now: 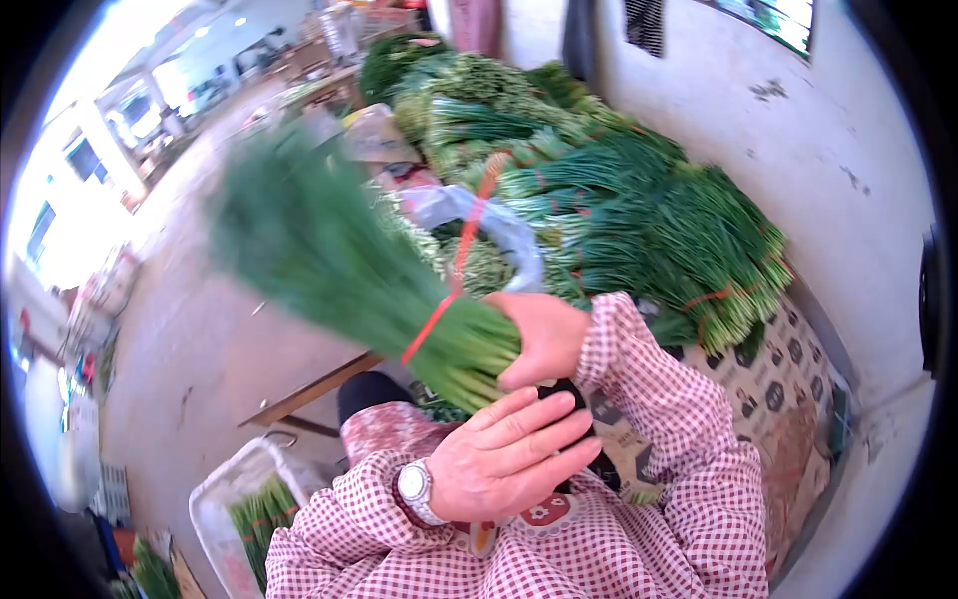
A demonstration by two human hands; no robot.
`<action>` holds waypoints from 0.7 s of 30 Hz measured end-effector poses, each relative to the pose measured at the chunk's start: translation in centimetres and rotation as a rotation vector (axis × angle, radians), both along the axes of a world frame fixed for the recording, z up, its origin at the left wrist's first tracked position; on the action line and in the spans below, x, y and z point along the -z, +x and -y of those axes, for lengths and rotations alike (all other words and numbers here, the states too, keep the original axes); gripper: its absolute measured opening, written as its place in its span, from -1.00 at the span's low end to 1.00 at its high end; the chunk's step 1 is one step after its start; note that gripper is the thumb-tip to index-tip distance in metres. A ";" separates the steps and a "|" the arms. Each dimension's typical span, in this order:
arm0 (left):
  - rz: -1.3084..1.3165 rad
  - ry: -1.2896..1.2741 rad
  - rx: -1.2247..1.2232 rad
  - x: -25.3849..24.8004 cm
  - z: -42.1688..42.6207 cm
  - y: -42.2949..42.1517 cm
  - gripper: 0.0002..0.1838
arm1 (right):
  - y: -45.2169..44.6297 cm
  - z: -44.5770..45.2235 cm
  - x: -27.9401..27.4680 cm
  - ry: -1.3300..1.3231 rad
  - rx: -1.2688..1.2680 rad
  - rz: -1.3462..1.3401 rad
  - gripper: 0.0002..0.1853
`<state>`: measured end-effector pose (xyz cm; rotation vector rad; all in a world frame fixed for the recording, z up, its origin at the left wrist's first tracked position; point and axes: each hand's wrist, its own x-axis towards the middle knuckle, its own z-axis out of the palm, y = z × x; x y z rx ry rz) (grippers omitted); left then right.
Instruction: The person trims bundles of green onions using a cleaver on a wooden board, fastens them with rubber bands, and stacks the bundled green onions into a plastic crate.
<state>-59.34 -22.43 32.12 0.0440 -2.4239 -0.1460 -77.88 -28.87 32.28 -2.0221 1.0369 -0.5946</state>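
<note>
A large bunch of garlic chives (329, 240) slants up to the left in front of me, its leafy tips blurred. A red tie (431, 327) circles it near the pale stem ends, with a loose length standing upward. My right hand (544, 339) is closed around the stem ends. Just below, my left hand (509, 454), with a watch at the wrist, lies flat with fingers stretched out beside the cut ends; whether it touches them I cannot tell.
Banded green bunches (639, 210) are heaped along the wall at the right. A plastic bag (519, 240) holding greens sits behind the chives. At lower left stands a white crate (215, 489) with more bunches. A wooden bench edge (309, 391) shows nearby.
</note>
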 end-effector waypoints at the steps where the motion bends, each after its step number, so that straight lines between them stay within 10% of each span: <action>1: 0.036 -0.008 -0.110 0.1 -0.1 0.9 -0.50 | 2.5 1.9 1.4 -0.044 -0.135 0.045 -0.32; 5: 0.239 0.216 -0.568 3.6 1.6 6.4 0.05 | 12.2 9.3 10.8 -0.020 -0.604 0.003 -0.47; 7: 0.269 0.357 -0.851 6.7 1.9 10.1 0.22 | 16.9 10.3 12.7 -0.124 -1.246 0.684 -0.46; 9: 0.360 0.435 -1.088 8.5 1.0 13.7 0.32 | 17.6 9.1 10.6 -0.089 -0.742 -0.076 -0.35; 15: 0.447 0.502 -1.294 10.0 -0.1 18.4 0.33 | 16.7 14.8 8.8 -0.113 -0.274 -0.019 -0.30; 21: 0.363 0.523 -1.399 11.8 0.6 20.0 0.25 | 13.8 20.3 13.5 -0.165 -0.004 -0.570 -0.41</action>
